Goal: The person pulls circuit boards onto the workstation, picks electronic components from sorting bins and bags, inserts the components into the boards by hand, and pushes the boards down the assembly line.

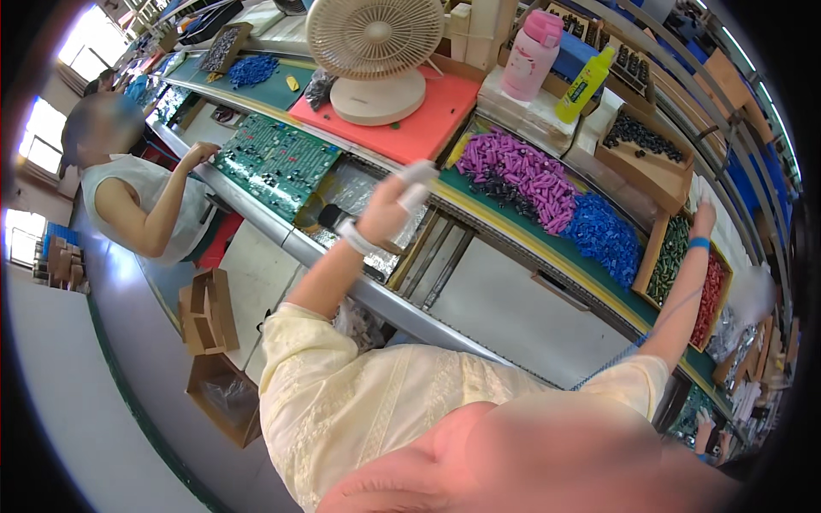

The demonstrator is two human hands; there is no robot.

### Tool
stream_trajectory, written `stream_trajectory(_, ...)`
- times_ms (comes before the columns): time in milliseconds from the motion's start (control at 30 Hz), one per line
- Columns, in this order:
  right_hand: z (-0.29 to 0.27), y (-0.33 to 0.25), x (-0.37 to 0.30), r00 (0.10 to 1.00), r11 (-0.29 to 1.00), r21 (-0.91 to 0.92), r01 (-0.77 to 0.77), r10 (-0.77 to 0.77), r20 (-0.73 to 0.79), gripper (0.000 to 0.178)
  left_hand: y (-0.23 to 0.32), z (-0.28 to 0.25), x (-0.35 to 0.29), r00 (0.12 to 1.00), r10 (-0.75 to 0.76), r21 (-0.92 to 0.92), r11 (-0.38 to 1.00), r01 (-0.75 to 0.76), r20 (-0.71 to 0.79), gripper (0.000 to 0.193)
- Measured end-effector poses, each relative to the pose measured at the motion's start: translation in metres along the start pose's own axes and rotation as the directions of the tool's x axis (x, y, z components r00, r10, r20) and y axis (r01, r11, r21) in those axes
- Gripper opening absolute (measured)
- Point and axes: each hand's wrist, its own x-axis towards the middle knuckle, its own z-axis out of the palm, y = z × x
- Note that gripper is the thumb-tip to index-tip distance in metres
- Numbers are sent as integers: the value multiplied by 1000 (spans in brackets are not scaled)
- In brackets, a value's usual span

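My left hand, with white finger covers and a white wristband, hovers over the conveyor line with its fingers stretched and apart. Nothing shows in it. Just right of it, a heap of purple cylindrical components lies beside black parts and a pile of blue components. My right hand, wearing a blue wristband, reaches to the far end of a cardboard box holding green components and red components. Its white-covered fingers look stretched out; their tips blend into the pale surface behind.
A green circuit board lies on the line to the left, where another person's hand touches its edge. Beyond the line stand a beige fan, a pink bottle and a yellow-green bottle. Cardboard boxes stand at lower left.
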Motion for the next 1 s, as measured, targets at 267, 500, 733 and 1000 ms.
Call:
stream_trajectory(267,-51,-28,-282,876,935,-130,329,-251,411,33,-69,-272,-21,824,410,920,217,328,-390,34)
stream_trajectory(500,-68,-24,-396,863,931,-226,288,-150,482,30,-71,-330,-12,764,-247,798,-81,597,-596,58)
stream_trajectory(733,-89,-17,-418,885,912,-279,299,-156,438,28,-74,-321,-21,833,-253,868,-67,492,-492,57)
stream_trajectory(1000,-73,-32,-407,813,865,-222,451,-295,502,28,-63,-285,-39,889,-228,884,166,437,-397,56)
